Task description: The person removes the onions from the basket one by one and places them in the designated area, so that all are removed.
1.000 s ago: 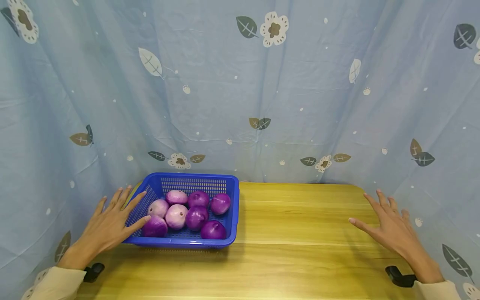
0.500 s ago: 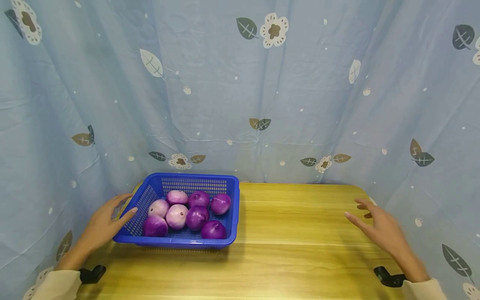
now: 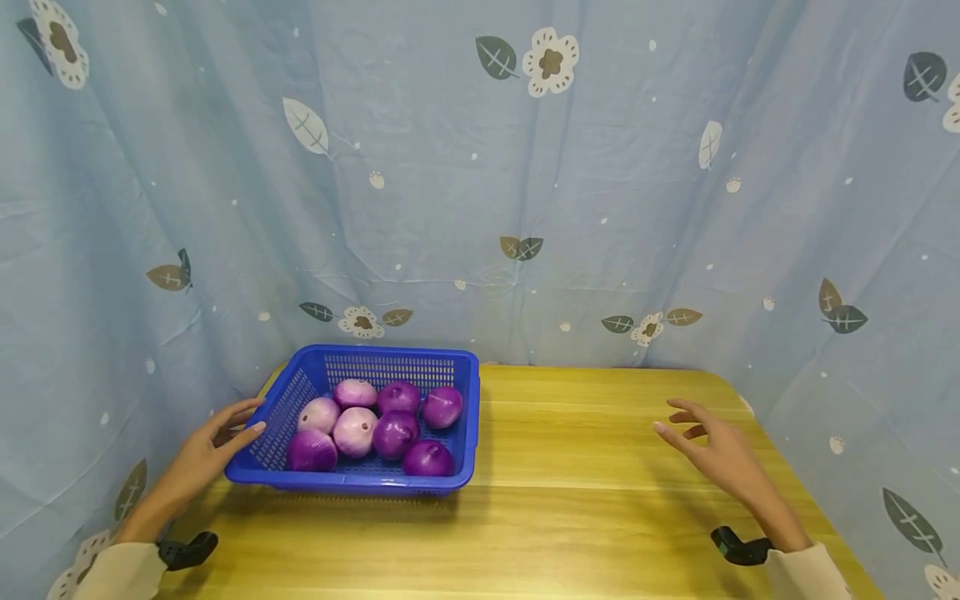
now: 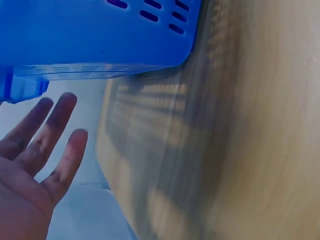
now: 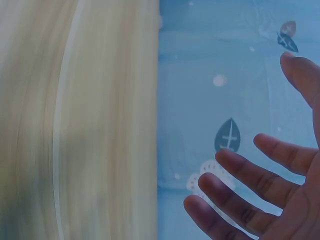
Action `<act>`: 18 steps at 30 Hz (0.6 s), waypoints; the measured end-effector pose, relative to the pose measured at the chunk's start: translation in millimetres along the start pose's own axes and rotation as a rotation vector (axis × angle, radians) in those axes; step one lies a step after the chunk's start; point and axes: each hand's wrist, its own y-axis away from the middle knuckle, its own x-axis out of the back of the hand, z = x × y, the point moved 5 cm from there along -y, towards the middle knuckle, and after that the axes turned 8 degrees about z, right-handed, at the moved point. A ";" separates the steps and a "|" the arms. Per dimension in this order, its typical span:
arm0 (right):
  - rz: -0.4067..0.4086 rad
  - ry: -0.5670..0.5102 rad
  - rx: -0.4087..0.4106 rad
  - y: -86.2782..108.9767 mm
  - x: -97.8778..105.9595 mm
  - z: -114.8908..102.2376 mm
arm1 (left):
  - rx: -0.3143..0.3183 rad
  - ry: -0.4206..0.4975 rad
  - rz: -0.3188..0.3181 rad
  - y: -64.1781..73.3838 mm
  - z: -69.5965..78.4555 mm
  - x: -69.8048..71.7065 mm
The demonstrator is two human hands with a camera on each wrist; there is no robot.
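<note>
A blue plastic basket (image 3: pixel 471 433) with slotted walls stands at the left of the table. Several purple onions (image 3: pixel 395 435) lie in it, some paler and pinkish. At the basket's left rim is my left hand (image 3: pixel 197 454), its thumb tip right at the edge. From the left wrist view, that hand's fingers (image 4: pixel 69 155) are spread and fairly straight, beside and below the basket's rim (image 4: pixel 27 89). My right hand (image 3: pixel 716 450) hangs over the right part of the table, holding nothing, with fingers loosely bent and apart.
The yellow wooden table (image 3: pixel 570 517) has its right edge close under the right forearm. A light blue curtain (image 3: pixel 450 167) with leaf and flower prints surrounds the back and sides. A black wrist mount (image 3: pixel 187 550) sits below the left wrist.
My left hand has drawn back from over the basket's left side to its outer rim. My right hand has moved left over the table, fingers bending loosely. The basket has stayed put.
</note>
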 end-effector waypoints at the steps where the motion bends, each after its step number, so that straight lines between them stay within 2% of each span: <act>1: -0.003 -0.006 0.000 -0.4 -2.7 -1.8 | 0.006 0.006 -0.003 0.3 -1.9 -0.7; 11: -0.041 -0.061 0.039 -8.5 -29.3 -23.5 | 0.110 0.118 -0.034 0.2 -20.1 -11.4; 18: -0.060 -0.128 0.088 -18.4 -48.1 -42.0 | 0.088 0.185 -0.058 1.8 -26.0 -11.5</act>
